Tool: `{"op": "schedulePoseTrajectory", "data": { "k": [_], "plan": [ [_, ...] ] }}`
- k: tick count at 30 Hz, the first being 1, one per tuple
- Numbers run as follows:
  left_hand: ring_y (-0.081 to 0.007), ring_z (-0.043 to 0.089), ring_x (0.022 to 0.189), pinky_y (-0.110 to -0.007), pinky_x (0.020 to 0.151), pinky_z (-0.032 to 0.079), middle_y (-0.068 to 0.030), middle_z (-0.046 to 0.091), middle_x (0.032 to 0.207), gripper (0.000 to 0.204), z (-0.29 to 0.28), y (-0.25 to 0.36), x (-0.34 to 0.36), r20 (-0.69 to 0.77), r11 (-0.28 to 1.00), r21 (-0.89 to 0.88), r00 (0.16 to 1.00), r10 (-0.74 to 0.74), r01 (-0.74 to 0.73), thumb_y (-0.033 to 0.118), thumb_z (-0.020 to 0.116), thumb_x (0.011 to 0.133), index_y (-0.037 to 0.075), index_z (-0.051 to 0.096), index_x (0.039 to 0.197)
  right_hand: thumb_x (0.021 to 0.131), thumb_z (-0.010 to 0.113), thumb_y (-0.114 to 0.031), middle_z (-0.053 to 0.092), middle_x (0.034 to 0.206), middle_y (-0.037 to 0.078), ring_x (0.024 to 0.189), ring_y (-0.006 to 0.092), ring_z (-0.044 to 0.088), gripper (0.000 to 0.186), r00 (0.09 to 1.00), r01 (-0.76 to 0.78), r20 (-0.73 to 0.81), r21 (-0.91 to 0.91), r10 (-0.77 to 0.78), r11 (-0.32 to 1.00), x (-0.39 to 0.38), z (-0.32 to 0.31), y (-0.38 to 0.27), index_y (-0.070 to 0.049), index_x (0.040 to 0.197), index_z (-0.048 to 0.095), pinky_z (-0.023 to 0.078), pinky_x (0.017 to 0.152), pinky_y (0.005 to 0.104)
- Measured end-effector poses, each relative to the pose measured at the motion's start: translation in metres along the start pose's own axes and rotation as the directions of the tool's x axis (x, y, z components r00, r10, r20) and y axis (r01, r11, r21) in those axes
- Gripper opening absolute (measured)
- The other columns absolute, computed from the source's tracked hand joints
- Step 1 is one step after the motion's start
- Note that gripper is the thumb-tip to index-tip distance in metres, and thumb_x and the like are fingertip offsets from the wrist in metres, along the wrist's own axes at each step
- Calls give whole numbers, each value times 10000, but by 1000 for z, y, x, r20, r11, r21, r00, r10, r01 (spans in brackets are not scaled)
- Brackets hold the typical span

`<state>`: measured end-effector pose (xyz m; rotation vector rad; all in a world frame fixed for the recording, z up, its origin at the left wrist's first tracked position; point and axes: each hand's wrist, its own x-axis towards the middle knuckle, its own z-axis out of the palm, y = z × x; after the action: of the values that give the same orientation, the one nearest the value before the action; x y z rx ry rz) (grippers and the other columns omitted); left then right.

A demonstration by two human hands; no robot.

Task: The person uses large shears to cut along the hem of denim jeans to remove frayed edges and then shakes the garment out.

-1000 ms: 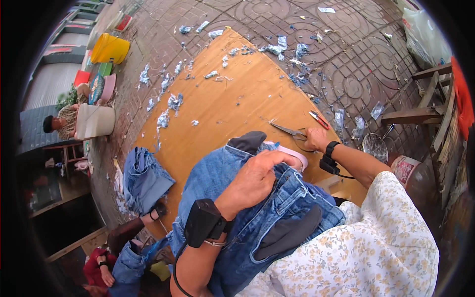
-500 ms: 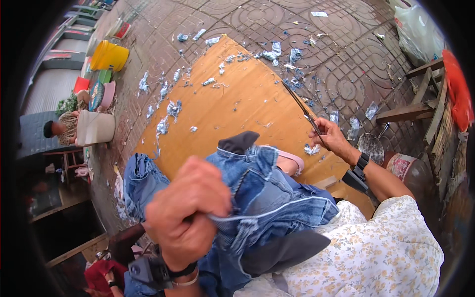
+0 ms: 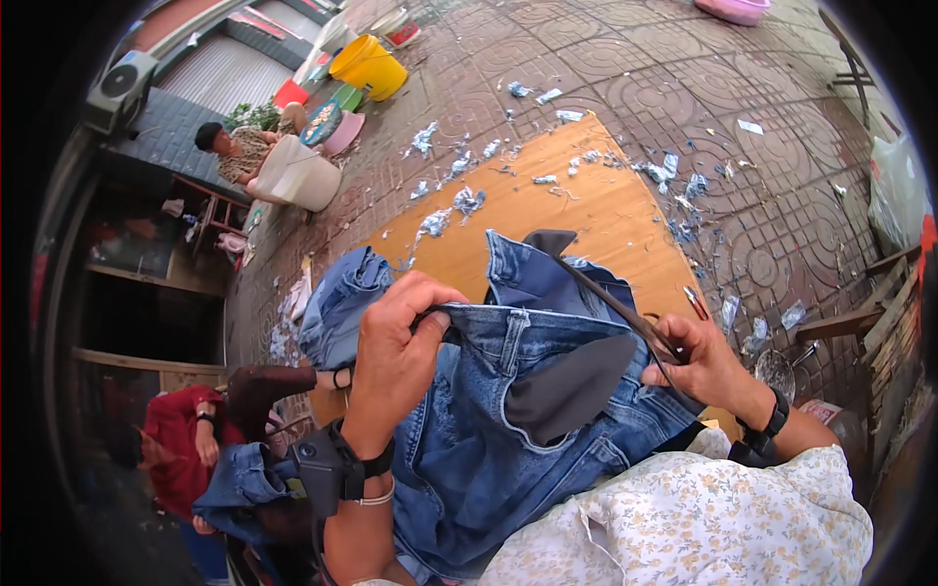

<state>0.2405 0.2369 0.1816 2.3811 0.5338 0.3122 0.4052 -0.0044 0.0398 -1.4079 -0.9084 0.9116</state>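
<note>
A pair of blue denim jeans lies over my lap, with a dark grey pocket lining hanging out. My left hand is closed on the waistband at its left end, thumb and fingers pinching the edge. In my right hand are long dark scissors, their blades pointing up and left across the far part of the waistband. Whether the blades touch the cloth I cannot tell. Another folded denim piece sits just left of my left hand.
Denim scraps litter the wooden board and the paving. At left, one person in red holds denim; another sits by a white bucket. Wooden slats and a plastic bag stand at right.
My right hand has brought the scissors from the board's right edge over the jeans. The left hand now holds the waistband stretched out further. The view has swung left.
</note>
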Motion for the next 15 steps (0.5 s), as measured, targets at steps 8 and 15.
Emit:
{"op": "schedulePoseTrajectory", "data": {
  "k": [8,15],
  "plan": [
    [-121,599,860,-229,806,449,-63,648,917,154,-17,8,-8,108,926,-362,991,-74,109,-37,506,820,-20,603,939,807,650,-54,465,658,-79,536,4,400,169,920,-47,-356,311,163,949,-27,-5,-33,-115,824,494,274,456,168],
    [-79,568,832,-193,723,444,-50,614,945,310,-64,65,-70,-103,803,-596,990,-92,13,-35,531,800,-20,540,1109,815,655,-83,447,678,-89,602,5,422,139,651,496,-619,-90,-439,863,36,-54,-138,-91,857,523,313,546,159]
  ]
}}
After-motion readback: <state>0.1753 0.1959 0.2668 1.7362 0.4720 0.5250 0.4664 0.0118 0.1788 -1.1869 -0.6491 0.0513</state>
